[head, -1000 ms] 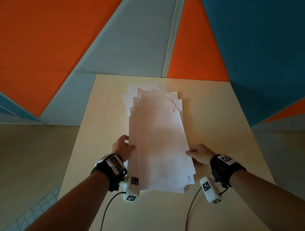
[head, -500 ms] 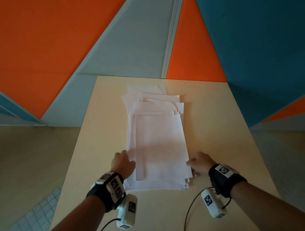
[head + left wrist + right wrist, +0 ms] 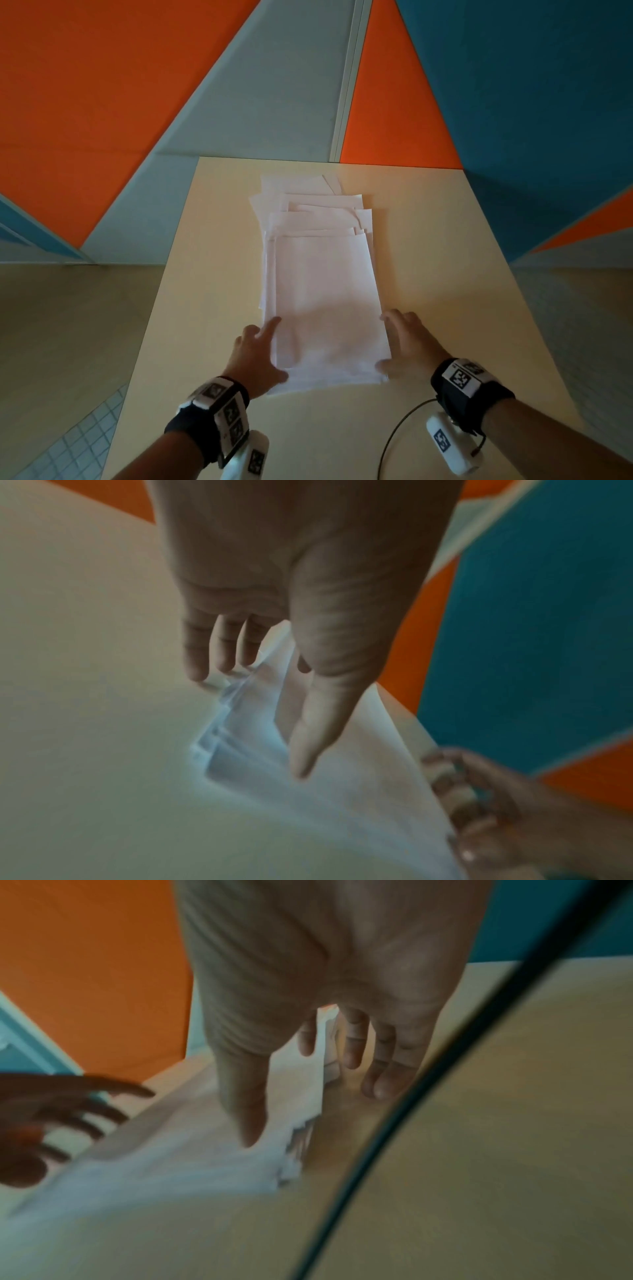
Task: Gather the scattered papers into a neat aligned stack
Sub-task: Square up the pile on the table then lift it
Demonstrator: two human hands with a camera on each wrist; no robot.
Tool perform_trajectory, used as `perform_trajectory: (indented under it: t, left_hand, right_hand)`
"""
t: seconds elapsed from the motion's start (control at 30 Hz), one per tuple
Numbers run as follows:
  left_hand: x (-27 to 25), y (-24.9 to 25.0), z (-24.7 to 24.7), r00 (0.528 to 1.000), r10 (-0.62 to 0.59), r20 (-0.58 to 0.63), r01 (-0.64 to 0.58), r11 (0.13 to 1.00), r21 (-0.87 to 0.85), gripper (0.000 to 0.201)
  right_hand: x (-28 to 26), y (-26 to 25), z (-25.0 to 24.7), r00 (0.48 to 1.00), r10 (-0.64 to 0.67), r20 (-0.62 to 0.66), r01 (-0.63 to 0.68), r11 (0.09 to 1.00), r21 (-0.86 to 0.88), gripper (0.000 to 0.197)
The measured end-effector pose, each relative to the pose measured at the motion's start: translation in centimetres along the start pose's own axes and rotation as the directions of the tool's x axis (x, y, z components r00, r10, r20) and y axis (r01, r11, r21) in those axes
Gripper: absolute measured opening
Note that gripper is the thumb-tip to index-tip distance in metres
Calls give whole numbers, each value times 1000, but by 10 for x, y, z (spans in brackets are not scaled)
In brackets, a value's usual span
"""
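Overhead, the wall (image 3: 120, 102) fills the upper view with big orange, grey and blue angled panels. Below it a pale wooden table (image 3: 462, 274) runs from 12 o'clock down toward the camera. On the table's middle lies the stack of papers (image 3: 325, 284), white sheets lying flat, long side pointing at 12 o'clock. Its far end is ragged, with several sheet corners stepped out at 11 and 1 o'clock; the near end shows staggered edges too, plain in the right wrist view.

The left hand (image 3: 255, 356) sits at 8 o'clock of the stack, fingers straight and spread, the index finger lying along the left edge and the thumb at the near left corner. In its wrist view the thumb rests on the top sheet while the other fingers (image 3: 219, 647) reach down beside the paper edges. The right hand (image 3: 409, 342) sits at 4 o'clock, fingers extended against the right edge, thumb at the near right corner. Neither hand closes round anything; both are flat and wide. Each wrist carries a black band with printed markers (image 3: 460, 377) and a small white camera (image 3: 448, 448) on a thin black cable (image 3: 394, 431).
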State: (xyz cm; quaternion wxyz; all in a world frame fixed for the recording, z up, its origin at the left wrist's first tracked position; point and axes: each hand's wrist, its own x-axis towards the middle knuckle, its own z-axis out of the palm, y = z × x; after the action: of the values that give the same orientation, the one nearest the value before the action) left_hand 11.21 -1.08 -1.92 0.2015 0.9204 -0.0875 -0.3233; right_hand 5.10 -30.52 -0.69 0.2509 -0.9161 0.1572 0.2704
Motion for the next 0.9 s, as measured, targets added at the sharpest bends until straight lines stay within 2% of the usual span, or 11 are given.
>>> perform_trajectory:
  t: [0.07, 0.13, 0.23, 0.4, 0.77, 0.83, 0.9]
  left_hand:
    - [-5, 1, 7, 996, 67, 58, -78, 973, 215, 115]
    - [-3, -2, 11, 993, 109, 38, -115, 932, 344, 118]
    - [6, -10, 7, 991, 137, 7, -132, 936, 326, 112]
    - [21, -11, -4, 987, 151, -61, -133, 962, 241, 96]
    - [50, 0, -16, 974, 177, -140, -115, 924, 364, 77]
    - [54, 1, -17, 973, 183, -139, -120, 921, 370, 80]
    - [58, 1, -16, 975, 193, -112, -138, 915, 379, 90]
  right_hand:
    - [-4, 3, 11, 997, -62, 51, 64, 997, -43, 96]
    - [-1, 7, 20, 994, -105, 39, 108, 990, -88, 100]
    - [6, 5, 17, 992, -122, 25, 124, 983, -133, 100]
    - [27, 3, 7, 991, -132, -39, 126, 984, -124, 88]
    - [60, -9, -21, 987, -120, -111, 99, 978, -182, 70]
    - [63, -10, -24, 984, -123, -130, 96, 976, -193, 74]
    - [64, -11, -24, 982, -151, -114, 126, 972, -199, 90]
